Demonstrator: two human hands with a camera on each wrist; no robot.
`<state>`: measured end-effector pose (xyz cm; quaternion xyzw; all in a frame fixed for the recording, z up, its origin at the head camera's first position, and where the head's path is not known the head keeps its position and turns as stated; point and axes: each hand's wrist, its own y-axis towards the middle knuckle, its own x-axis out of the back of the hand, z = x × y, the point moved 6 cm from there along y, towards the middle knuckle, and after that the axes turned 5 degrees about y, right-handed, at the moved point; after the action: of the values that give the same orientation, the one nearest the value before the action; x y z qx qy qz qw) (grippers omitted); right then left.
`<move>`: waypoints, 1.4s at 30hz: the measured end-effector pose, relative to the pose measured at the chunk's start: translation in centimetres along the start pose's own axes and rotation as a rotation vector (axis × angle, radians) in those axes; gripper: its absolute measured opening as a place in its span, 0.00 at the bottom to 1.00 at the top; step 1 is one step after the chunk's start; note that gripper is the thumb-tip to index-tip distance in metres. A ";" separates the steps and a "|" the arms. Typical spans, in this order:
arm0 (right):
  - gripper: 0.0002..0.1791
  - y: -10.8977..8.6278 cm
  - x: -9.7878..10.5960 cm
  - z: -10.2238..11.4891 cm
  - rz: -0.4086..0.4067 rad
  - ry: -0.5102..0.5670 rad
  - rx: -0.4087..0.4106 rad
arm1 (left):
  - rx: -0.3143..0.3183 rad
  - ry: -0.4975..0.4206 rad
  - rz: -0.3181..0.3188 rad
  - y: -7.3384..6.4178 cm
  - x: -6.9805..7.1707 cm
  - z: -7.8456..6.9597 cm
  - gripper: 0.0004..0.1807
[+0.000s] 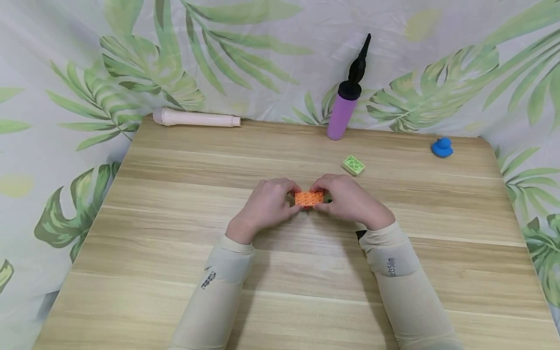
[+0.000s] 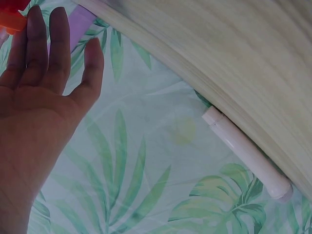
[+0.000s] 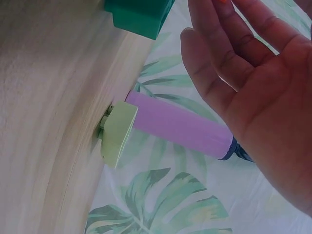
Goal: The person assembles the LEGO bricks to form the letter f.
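Both hands meet over a small stack of toy building bricks in the middle of the table. On top is an orange brick (image 1: 308,198), studs up. My left hand (image 1: 272,201) pinches its left end between thumb and fingers, and my right hand (image 1: 347,198) pinches the right end. Under the orange brick a red brick (image 2: 10,7) shows at the corner of the left wrist view. A dark green brick (image 3: 141,17) appears low in the stack in the right wrist view, mostly hidden by the hands from above.
Beyond the right hand lies a light green brick (image 1: 353,165), its hollow underside up. A purple hand pump (image 1: 342,114) with a black nozzle stands at the back edge. A pink microphone-shaped toy (image 1: 197,118) lies back left, and a blue rubber duck (image 1: 442,148) sits back right.
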<state>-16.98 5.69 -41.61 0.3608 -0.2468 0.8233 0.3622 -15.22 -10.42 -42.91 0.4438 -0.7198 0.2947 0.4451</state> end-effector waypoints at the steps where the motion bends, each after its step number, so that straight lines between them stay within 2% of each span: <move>1: 0.17 0.0 0.0 0.0 0.002 -0.001 -0.002 | 0.002 -0.001 0.004 0.0 -0.1 0.0 0.15; 21: 0.16 0.1 -0.2 -0.1 0.018 0.010 -0.014 | -0.010 -0.032 0.005 0.0 -0.2 0.1 0.15; 42: 0.15 0.0 -0.2 -0.6 0.015 0.043 -0.020 | 0.048 -0.072 0.041 0.2 -0.4 0.4 0.15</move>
<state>-17.16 5.99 -42.15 0.3374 -0.2499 0.8311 0.3646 -15.47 -10.48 -43.42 0.4497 -0.7370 0.3049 0.4020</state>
